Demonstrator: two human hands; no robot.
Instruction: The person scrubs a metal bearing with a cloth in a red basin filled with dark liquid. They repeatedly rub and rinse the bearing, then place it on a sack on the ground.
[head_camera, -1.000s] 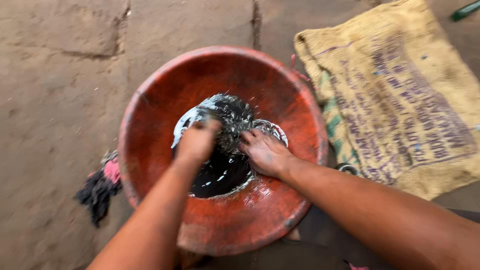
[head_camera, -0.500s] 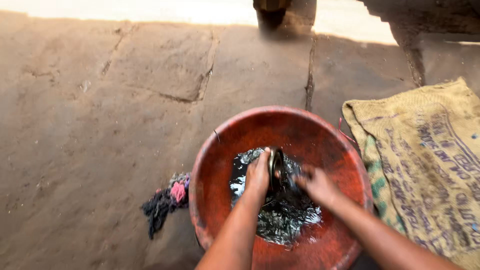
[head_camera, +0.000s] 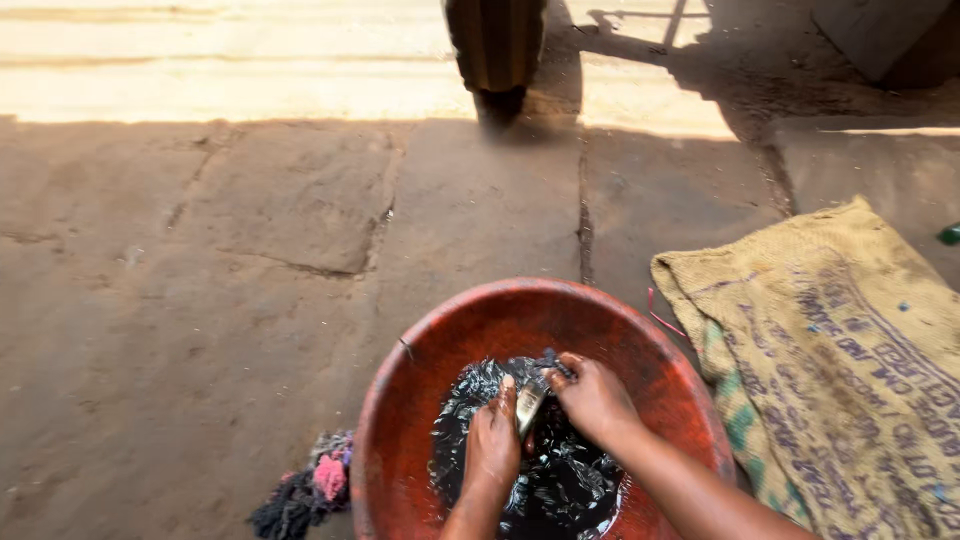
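Observation:
A round red basin (head_camera: 420, 360) sits on the ground at the bottom centre, with dark water and a wet dark patterned cloth (head_camera: 560, 480) in it. My left hand (head_camera: 492, 448) is inside the basin, closed on a bunched part of the cloth. Just right of it, my right hand (head_camera: 595, 398) grips the cloth too, pinching a fold at its upper edge. The two hands are almost touching, with a pale strip of the cloth between them. Both forearms come in from the bottom edge.
A coarse tan woven sack (head_camera: 840, 360) lies flat to the right of the basin. A small heap of dark and pink rags (head_camera: 305, 490) lies at its left. The ground is cracked brown concrete; a dark post (head_camera: 497, 50) stands at the top.
The view has tilted up, so the basin sits lower in frame. My hands have drawn closer together on the cloth, nearer the basin's middle.

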